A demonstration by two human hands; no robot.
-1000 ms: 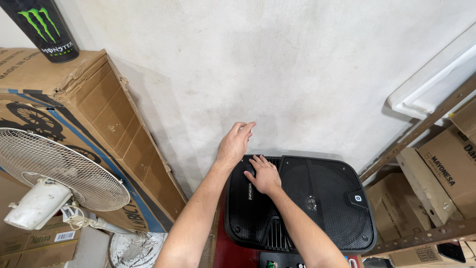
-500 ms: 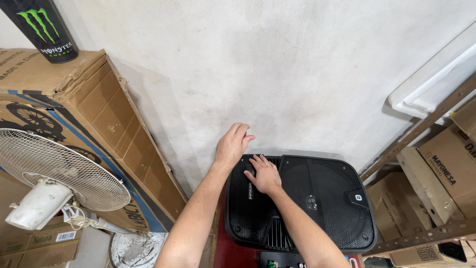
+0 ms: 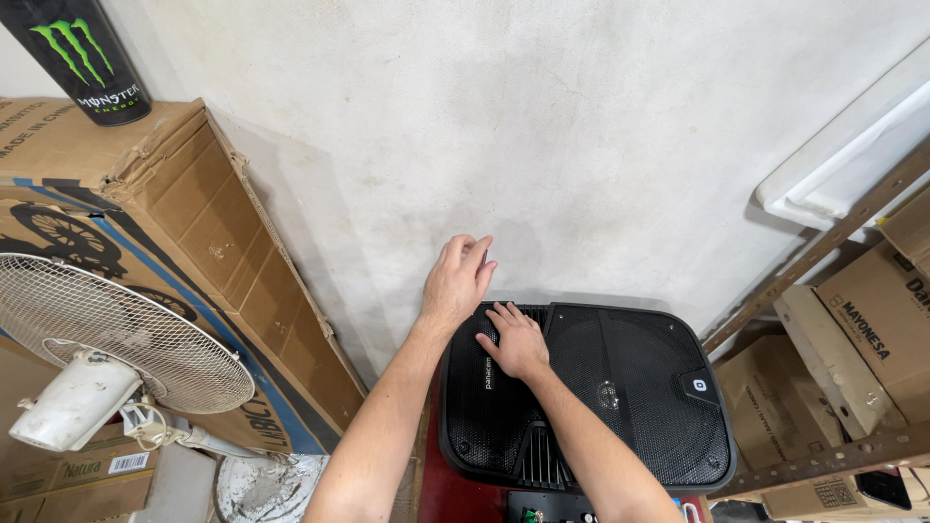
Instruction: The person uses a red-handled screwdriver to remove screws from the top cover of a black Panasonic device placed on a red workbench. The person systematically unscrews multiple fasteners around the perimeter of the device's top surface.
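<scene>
A black speaker with a mesh grille (image 3: 620, 387) lies flat against the pale wall (image 3: 542, 145). My right hand (image 3: 513, 339) rests palm down on the grille's far left corner, fingers spread. My left hand (image 3: 455, 283) hovers just past the speaker's back left edge, close to the wall, fingers loosely curled; whether it holds anything I cannot see. Both bare forearms reach in from the bottom of the view.
A large cardboard box (image 3: 184, 252) leans at the left with a dark can (image 3: 87, 58) above it. A white fan (image 3: 97, 339) stands at lower left. Metal shelving (image 3: 823, 455) with more cardboard boxes (image 3: 862, 329) fills the right side.
My left hand has dropped a little lower toward the speaker's back edge. The right hand has stayed on the grille.
</scene>
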